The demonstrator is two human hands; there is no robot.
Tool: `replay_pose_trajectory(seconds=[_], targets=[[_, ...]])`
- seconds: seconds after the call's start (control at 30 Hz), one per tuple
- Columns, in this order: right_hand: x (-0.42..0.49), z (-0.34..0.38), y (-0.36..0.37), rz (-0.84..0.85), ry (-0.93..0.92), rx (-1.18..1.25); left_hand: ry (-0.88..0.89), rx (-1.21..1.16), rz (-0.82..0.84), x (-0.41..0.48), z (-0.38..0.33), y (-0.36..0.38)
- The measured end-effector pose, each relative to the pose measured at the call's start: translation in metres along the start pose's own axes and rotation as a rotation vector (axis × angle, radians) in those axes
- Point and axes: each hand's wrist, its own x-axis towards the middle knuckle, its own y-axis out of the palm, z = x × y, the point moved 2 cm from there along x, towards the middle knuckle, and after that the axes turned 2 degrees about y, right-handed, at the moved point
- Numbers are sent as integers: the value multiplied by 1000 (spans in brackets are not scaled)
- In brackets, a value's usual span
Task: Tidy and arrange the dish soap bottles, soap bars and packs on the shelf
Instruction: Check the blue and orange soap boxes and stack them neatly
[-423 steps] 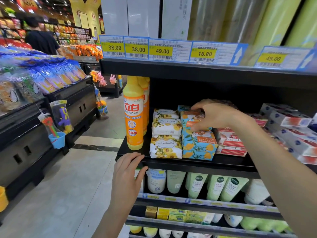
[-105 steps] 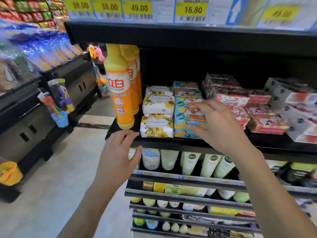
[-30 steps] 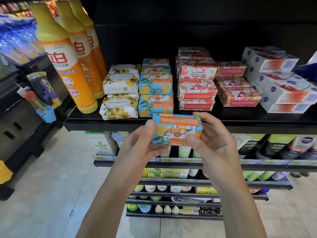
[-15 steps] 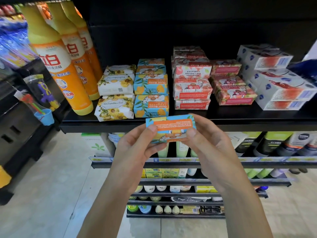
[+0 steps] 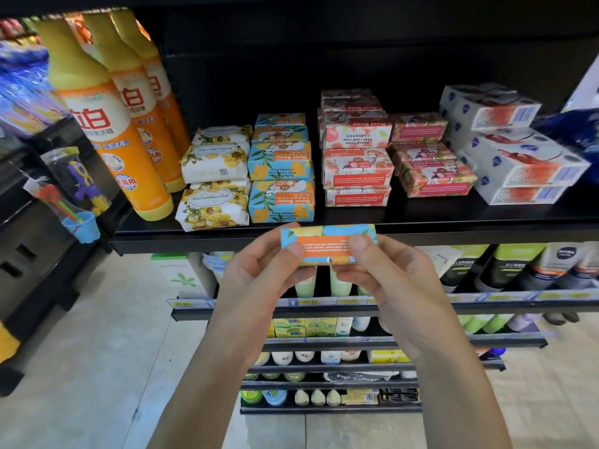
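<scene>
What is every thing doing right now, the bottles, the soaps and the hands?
blue soap bar: held in the air, wrapped.
left hand: pinches the bar's left end.
right hand: pinches the bar's right end.
dish soap bottles: upright, in a row.
yellow flower soaps: stacked, wrapped.
blue soap stack: stacked, labels upside down.
red soaps: stacked, wrapped.
white boxes: stacked, closed, angled.

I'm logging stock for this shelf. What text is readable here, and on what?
"立白": front orange bottle
"Goat Soap", upside down: blue soap bar
"Goat Soap", upside down: pink soap bar
"NIVEA": dark tube below
"PRP Collage", cut off: low-shelf pack
Print on held soap bar, pinched by left hand and right hand: too small to read.
</scene>
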Motion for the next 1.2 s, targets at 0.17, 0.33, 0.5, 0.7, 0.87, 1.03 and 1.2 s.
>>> replay_pose_trajectory(seconds=[0.17, 0.33, 0.5, 0.7, 0.87, 1.03, 1.2], targets=[[-1, -5, -3, -4, -25, 11, -23, -18, 25, -2, -1, 0], [-1, -9, -8, 44, -58, 46, -47, -60, 42, -2, 0, -1], [-3, -13, -12, 135, -106, 103, -83, -121, 38, -4, 0, -3], [-5, -16, -13, 166, -162, 39, -150, -96, 33, -5, 0, -2], [-7, -18, -15, 168, -120, 34, -152, -109, 27, -4, 4, -4], [-7, -20, -13, 61, -53, 16, -102, -76, 31, -4, 8, -2], [-8, -18, -7, -2, -41, 21, -72, -80, 30, -6, 11, 1]])
